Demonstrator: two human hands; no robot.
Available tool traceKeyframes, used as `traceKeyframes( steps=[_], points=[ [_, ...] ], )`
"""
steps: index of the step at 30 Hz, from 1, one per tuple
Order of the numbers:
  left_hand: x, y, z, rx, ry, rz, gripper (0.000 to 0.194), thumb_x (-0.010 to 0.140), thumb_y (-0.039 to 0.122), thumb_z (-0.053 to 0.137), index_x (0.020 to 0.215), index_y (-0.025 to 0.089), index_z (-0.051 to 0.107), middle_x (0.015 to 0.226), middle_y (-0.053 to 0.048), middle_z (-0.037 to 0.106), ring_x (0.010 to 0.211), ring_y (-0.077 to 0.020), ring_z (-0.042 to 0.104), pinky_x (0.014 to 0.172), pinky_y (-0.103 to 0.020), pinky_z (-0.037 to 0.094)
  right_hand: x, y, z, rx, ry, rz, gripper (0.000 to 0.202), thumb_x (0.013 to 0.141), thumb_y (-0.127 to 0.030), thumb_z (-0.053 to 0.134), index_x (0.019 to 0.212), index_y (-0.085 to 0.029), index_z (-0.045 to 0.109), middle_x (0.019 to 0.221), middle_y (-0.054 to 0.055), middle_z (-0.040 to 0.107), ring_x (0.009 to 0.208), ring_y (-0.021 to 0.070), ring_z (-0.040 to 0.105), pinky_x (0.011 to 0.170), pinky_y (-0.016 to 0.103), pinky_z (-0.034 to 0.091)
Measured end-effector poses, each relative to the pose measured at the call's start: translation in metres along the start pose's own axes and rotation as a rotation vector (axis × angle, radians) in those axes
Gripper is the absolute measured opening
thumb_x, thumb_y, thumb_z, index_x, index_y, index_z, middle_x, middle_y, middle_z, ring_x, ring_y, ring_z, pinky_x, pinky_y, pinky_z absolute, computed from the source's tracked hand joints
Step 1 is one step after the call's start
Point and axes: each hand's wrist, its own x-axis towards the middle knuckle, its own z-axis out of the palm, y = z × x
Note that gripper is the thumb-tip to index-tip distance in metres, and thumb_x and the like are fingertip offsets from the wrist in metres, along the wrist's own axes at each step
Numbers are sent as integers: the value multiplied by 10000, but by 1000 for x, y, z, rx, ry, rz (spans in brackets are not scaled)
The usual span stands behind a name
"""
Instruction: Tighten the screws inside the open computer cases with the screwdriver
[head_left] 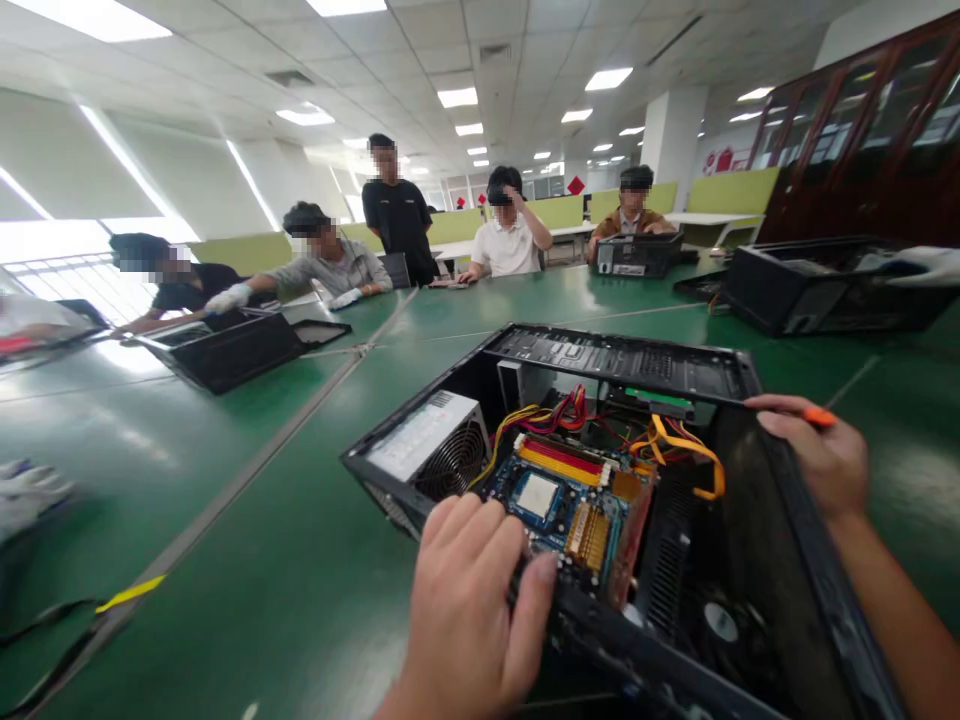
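An open black computer case (637, 368) lies on the green table in front of me. Inside are a blue motherboard (499, 482) with a square silver processor (537, 495), a gold heatsink (588, 535), a power supply (424, 440) with its fan, and bundled coloured cables (574, 405). My left hand (476, 600) is closed over the near edge of the case, thumb inside. With its fingers on the right-hand edge, my right hand (825, 465) grips the case too. A small orange object (819, 416) shows at that hand, mostly hidden; its kind I cannot make out.
More open computer cases stand at the far right (795, 295), at the back (637, 255) and on the left (240, 350). Several people are around the table. White gloves (30, 495) lie at the left edge, near a black cable (56, 610) and yellow tape (131, 594).
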Motion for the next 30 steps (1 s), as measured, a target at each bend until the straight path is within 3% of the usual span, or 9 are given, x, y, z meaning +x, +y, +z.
traceKeyframes(
  steps=[3,7,11,13,17,20,23,26,30],
  points=[
    [-9,20,-4,51,-40,12,242,907,403,474,784,223,581,684,-61,598,666,-240,536,646,-416,435,30,6,16,60,-134,19,186,623,-277,675,765,-175,739,725,25,638,667,168,487,642,318,332],
    [-6,13,-29,31,-160,84,365,883,480,523,1167,270,615,951,-78,725,822,-276,663,710,-397,551,44,15,32,193,-246,59,261,644,-252,709,887,-161,743,828,49,674,735,177,531,663,301,360],
    [47,4,-63,-14,-378,142,345,889,381,581,1231,346,609,1088,-12,727,874,-223,708,730,-306,594,41,23,29,425,-261,164,468,745,-501,590,1076,-173,639,612,-5,531,488,139,396,522,305,311],
    [90,15,-60,-116,-555,212,264,888,296,599,1138,351,662,1020,26,743,867,-181,713,732,-263,591,42,26,25,515,-221,202,480,772,-547,481,1044,-171,603,518,-35,422,433,136,323,483,300,271],
    [146,56,11,-271,-925,553,100,786,208,687,788,290,744,817,-10,773,745,-210,718,688,-319,576,47,29,23,582,-151,226,393,775,-473,476,989,-165,594,459,-38,382,420,135,307,472,285,234],
    [133,80,88,-226,-1097,641,353,619,400,801,388,263,572,579,-65,716,585,-238,685,620,-386,540,48,29,25,600,-123,217,372,779,-452,504,991,-162,603,458,-42,392,426,129,310,477,278,252],
    [105,90,139,-152,-1005,573,367,353,423,883,347,251,559,665,-153,743,739,-375,707,737,-533,503,47,28,26,615,-113,215,348,793,-434,517,997,-167,610,460,-52,395,426,122,308,482,271,282],
    [99,95,153,-90,-1036,538,321,390,500,844,556,250,732,814,-190,766,867,-424,699,788,-562,483,46,29,28,620,-118,223,315,797,-424,554,976,-172,620,462,-57,404,419,113,310,460,252,271],
    [123,102,133,12,-1179,616,517,507,518,792,907,192,787,981,-187,759,836,-370,706,691,-476,538,48,32,28,619,-126,221,318,746,-447,640,931,-189,627,460,-66,405,402,108,332,416,235,248]
  ],
)
